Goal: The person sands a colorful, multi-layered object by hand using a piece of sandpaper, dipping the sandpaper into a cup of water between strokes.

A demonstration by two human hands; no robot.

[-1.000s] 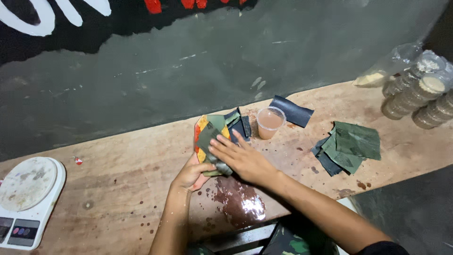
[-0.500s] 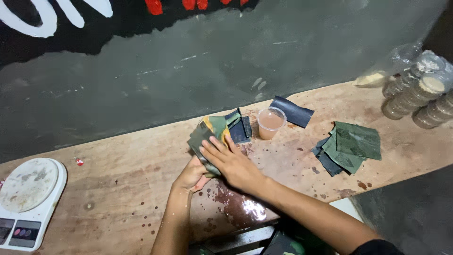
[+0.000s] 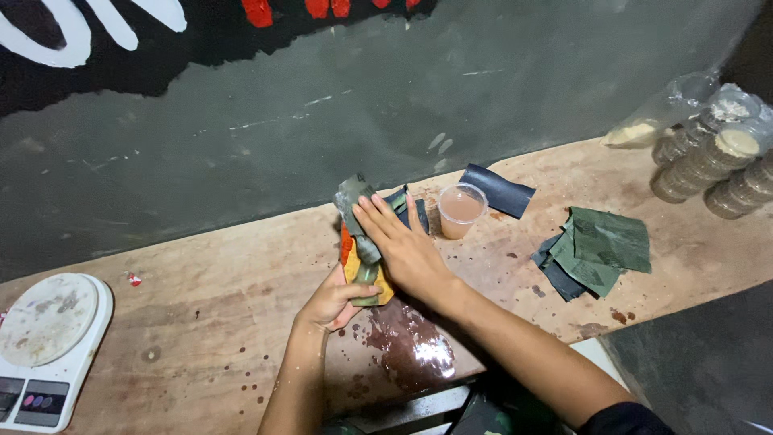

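Gripped leaf-wrapped packet (image 3: 360, 254) from below with left hand (image 3: 332, 302); pressed on top with flattened right hand (image 3: 407, 250), left of plastic cup (image 3: 461, 211).

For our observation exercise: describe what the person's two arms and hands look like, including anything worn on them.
Both forearms are bare, and the left hand and right hand wear no gloves; no rings or watch can be seen. Only the right arm shows clothing: the edge of a dark sleeve near the upper arm at the frame's bottom. Fingernails look short and unpainted.
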